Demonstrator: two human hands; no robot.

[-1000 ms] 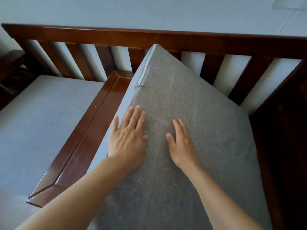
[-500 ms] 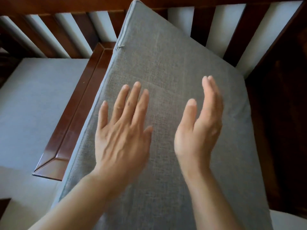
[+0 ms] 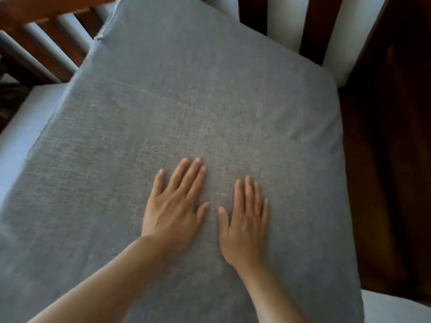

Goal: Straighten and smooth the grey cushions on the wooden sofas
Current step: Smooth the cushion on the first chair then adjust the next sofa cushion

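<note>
A large grey woven cushion fills most of the head view, lying on the seat of a dark wooden sofa. Its zipper corner points to the upper left. My left hand rests palm down on the cushion near the middle, fingers spread a little. My right hand lies flat just to the right of it, thumbs almost meeting. Neither hand holds anything.
Wooden back slats stand behind the cushion with a pale wall showing between them. A second, lighter grey cushion lies on the neighbouring seat at the left. The dark wooden armrest runs down the right side.
Both hands had lifted off the cushion half a second ago; now they press flat on it again, nearer to me. The view has moved closer and the cushion lies lower.
</note>
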